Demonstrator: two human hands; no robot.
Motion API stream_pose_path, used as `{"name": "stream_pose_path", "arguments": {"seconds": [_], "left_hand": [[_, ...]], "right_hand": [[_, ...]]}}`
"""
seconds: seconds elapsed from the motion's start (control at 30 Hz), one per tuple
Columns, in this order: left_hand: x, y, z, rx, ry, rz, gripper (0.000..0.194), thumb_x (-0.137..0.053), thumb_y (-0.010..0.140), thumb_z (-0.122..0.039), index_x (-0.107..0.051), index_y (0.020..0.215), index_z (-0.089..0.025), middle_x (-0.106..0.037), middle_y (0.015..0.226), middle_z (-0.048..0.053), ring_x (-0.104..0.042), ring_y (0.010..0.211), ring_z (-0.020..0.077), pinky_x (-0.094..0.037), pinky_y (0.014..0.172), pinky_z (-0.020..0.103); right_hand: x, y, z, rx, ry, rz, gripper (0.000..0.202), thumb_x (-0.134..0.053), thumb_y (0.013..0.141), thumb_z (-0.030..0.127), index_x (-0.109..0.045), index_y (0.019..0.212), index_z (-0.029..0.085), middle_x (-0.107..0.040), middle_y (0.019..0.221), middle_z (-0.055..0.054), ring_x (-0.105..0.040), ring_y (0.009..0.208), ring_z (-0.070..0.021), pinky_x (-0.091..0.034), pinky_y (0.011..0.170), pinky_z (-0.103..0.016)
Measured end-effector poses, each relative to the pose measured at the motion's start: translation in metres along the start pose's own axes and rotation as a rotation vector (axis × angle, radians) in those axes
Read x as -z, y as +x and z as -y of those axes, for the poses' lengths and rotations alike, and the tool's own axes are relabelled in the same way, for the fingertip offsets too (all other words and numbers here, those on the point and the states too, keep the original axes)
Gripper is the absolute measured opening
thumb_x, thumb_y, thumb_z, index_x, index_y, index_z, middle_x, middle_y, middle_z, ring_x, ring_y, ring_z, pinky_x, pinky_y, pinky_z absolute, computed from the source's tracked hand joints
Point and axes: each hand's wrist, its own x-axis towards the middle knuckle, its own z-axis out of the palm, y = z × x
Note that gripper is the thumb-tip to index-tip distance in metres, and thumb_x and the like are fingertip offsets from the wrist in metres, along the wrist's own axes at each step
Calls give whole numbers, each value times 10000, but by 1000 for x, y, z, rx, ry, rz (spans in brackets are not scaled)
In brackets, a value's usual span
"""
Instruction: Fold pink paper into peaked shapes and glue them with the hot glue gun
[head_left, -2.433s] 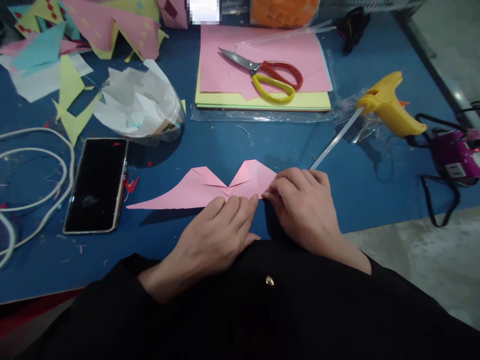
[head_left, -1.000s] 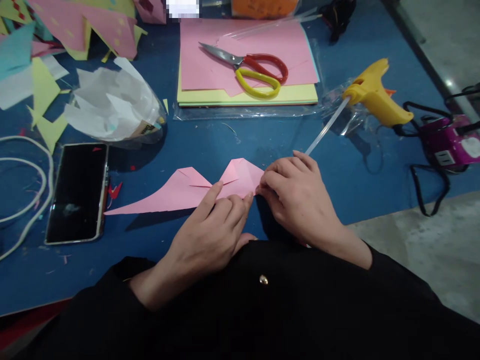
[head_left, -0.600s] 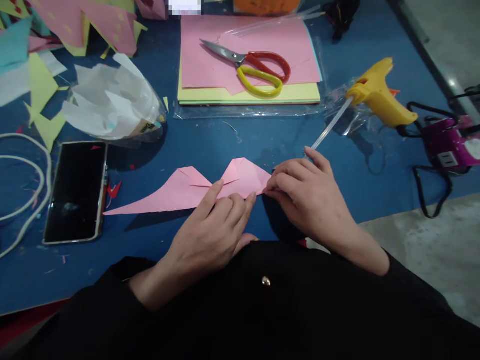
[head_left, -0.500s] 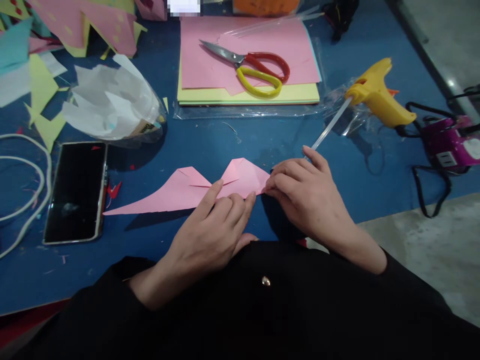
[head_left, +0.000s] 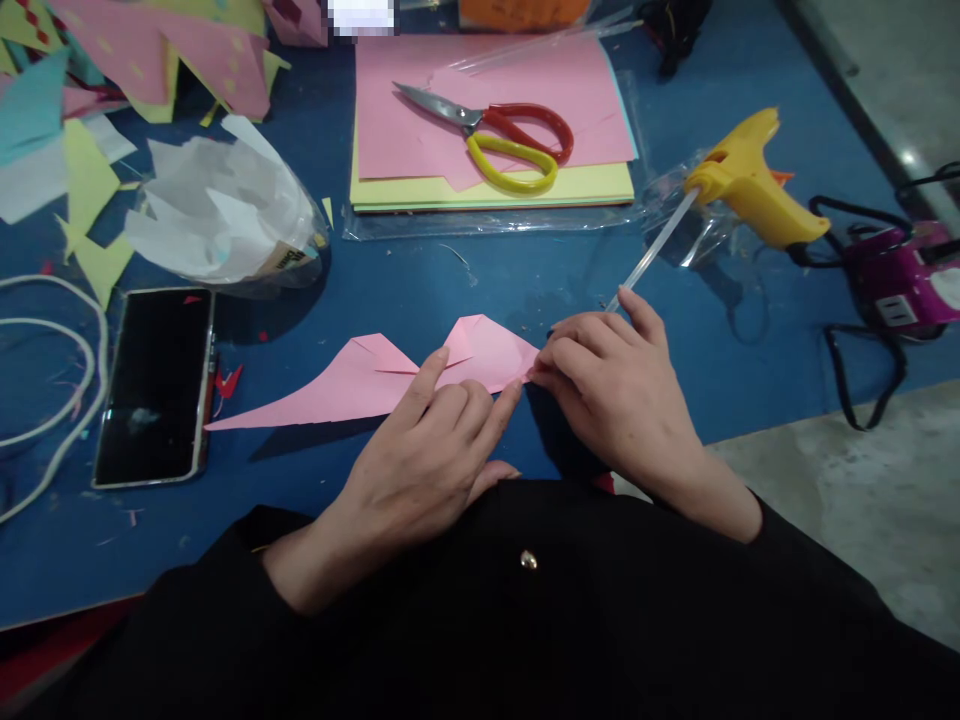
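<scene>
A folded pink paper (head_left: 330, 388) lies on the blue table, with a long tapering point at the left and two peaks along its far edge. My left hand (head_left: 420, 470) rests palm down on its near edge, fingers spread, the little finger and index finger touching the paper and the thumb apart. At the paper's right end, my right hand (head_left: 615, 385) pinches the tip between thumb and fingers, which hide that tip. Just beyond the right hand, a clear glue stick (head_left: 652, 248) sticks out of a yellow glue gun (head_left: 757, 185).
Red-and-yellow-handled scissors (head_left: 517, 145) lie on stacked coloured paper (head_left: 420, 195). To the left are a phone (head_left: 154, 390), a white cable (head_left: 94, 350) and a plastic container with white paper (head_left: 225, 210). A purple power socket block (head_left: 900, 280) sits at the right, paper scraps (head_left: 90, 180) far left.
The view has shifted slightly. My left index fingertip has slid a little to the right along the paper's near edge. The right hand still pinches the right end.
</scene>
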Motion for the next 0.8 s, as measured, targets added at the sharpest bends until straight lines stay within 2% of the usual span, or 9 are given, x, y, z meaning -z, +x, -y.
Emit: {"name": "stream_pose_path", "arguments": {"seconds": [0.2, 0.67, 0.8], "left_hand": [[0, 2, 0, -2, 1, 0, 628, -387, 1004, -516, -545, 1406, -60, -625, 845, 81, -583, 782, 231, -456, 1071, 518], [-2, 4, -1, 13, 6, -16, 659, -408, 982, -556, -576, 1381, -59, -606, 829, 82, -572, 775, 240, -449, 1072, 533], [-2, 4, 0, 18, -1, -14, 660, -424, 970, -570, -594, 1365, -70, -606, 835, 84, -574, 780, 248, -442, 1077, 541]], "right_hand": [[3, -2, -2, -10, -14, -29, 162, -536, 965, 254, -641, 842, 251, -694, 927, -7, -615, 1039, -210, -267, 1170, -516], [3, -1, -3, -34, -56, -29, 179, -502, 966, 219, -652, 874, 249, -699, 967, -29, -607, 1046, -229, -282, 1151, -535], [4, -2, 2, -35, -99, -7, 147, -527, 955, 204, -665, 907, 215, -692, 1001, -53, -603, 1069, -241, -274, 1159, -520]]}}
